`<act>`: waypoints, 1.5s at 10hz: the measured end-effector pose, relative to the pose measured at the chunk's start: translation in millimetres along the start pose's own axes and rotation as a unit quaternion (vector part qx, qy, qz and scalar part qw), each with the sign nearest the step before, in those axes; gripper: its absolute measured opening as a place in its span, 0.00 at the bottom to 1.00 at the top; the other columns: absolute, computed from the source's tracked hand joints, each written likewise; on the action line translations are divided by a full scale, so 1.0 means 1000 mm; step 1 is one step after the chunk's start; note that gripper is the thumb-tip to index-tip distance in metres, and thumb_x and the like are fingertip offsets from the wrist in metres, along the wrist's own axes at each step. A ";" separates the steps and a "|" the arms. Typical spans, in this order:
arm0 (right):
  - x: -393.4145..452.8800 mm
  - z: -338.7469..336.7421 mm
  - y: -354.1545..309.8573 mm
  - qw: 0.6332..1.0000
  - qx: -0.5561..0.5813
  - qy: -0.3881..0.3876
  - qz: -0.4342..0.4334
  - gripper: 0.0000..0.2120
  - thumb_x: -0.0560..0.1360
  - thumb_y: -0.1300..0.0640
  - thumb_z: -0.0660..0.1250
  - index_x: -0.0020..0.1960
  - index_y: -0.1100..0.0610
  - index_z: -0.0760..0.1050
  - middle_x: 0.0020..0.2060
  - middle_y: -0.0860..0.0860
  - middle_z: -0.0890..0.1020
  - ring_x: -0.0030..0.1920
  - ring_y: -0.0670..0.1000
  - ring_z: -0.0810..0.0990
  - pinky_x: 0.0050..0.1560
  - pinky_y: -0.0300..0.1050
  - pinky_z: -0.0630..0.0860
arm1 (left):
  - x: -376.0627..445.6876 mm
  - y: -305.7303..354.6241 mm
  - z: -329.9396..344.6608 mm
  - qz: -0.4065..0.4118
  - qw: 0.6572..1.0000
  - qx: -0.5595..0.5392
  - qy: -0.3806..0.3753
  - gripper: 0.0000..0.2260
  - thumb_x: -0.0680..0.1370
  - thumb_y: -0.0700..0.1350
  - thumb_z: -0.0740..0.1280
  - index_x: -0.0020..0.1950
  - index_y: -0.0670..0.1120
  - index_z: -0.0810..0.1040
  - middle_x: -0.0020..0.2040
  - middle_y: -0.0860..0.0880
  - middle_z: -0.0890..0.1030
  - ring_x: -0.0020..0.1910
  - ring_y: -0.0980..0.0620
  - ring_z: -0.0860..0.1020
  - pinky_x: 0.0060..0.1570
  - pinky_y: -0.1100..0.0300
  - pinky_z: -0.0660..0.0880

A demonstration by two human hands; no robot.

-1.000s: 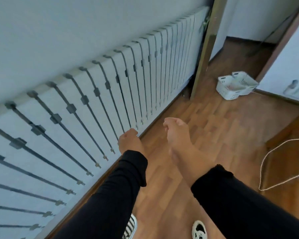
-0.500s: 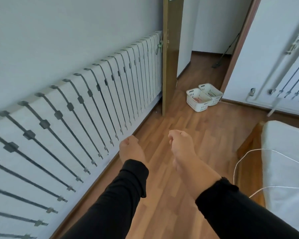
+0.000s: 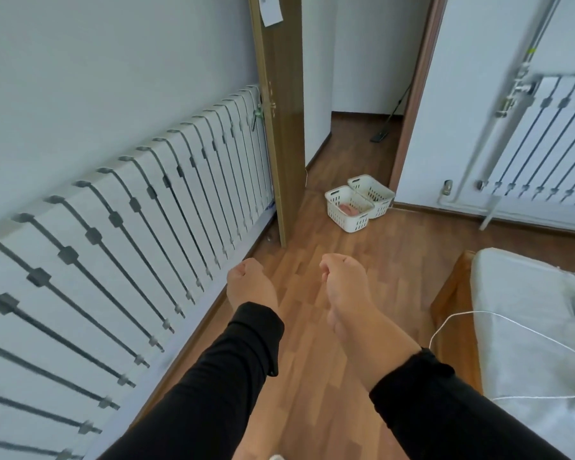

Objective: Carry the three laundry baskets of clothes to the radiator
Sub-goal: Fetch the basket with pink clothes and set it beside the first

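Observation:
Two white laundry baskets sit side by side on the wood floor by the doorway. The nearer basket (image 3: 348,210) holds pink clothes; the farther basket (image 3: 373,194) touches it behind. A long white radiator (image 3: 120,247) runs along the left wall. My left hand (image 3: 250,283) and my right hand (image 3: 345,283) hang in front of me with fingers curled and nothing in them, well short of the baskets. Both arms wear black sleeves.
An open brown door (image 3: 284,127) stands against the radiator's far end. A bed (image 3: 528,327) with a wooden frame and a white cable (image 3: 452,322) fills the right. A second radiator (image 3: 545,144) hangs on the far wall. A mop (image 3: 384,134) leans in the hallway.
My view has lifted and turned right, showing the door, hallway, bed and second radiator. The baskets now appear nearer the middle. My hands stay curled and empty.

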State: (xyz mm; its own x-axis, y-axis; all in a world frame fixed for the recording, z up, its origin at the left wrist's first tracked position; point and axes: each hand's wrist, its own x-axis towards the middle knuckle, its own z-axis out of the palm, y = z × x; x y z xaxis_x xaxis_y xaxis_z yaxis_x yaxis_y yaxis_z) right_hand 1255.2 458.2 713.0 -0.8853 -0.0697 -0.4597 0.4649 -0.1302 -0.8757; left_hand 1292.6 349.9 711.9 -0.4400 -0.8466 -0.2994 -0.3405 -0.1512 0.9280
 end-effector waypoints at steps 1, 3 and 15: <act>0.036 0.005 -0.017 1.000 -0.007 0.023 -0.009 0.04 0.77 0.59 0.63 0.49 0.54 0.76 0.33 0.48 0.71 0.30 0.47 0.65 0.34 0.40 0.66 | 0.032 0.006 0.029 0.026 0.997 0.072 -0.023 0.15 0.82 0.39 0.53 0.63 0.37 0.75 0.50 0.41 0.74 0.46 0.52 0.66 0.39 0.68 0.58; 0.112 0.010 -0.053 0.997 -0.005 0.068 -0.029 0.12 0.74 0.62 0.61 0.35 0.51 0.65 0.28 0.47 0.66 0.23 0.44 0.61 0.25 0.38 0.60 | 0.091 0.048 0.100 0.037 0.990 0.093 -0.104 0.15 0.82 0.40 0.55 0.63 0.36 0.76 0.50 0.42 0.75 0.38 0.51 0.74 0.37 0.69 0.73; 0.552 -0.063 -0.268 0.989 0.072 0.128 -0.009 0.08 0.78 0.63 0.64 0.55 0.58 0.79 0.32 0.49 0.77 0.22 0.40 0.71 0.21 0.36 0.68 | 0.268 0.194 0.553 -0.109 0.982 -0.036 -0.151 0.10 0.79 0.44 0.56 0.52 0.51 0.77 0.47 0.52 0.79 0.44 0.57 0.76 0.44 0.59 0.70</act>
State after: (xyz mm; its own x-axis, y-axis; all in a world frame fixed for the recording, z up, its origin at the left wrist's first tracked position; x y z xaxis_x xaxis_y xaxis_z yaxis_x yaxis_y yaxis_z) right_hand 642.3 516.6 684.5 -0.8559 0.1843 -0.4832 0.4288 -0.2695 -0.8623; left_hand 648.9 375.9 689.1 -0.5930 -0.6020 -0.5346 -0.3990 -0.3570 0.8446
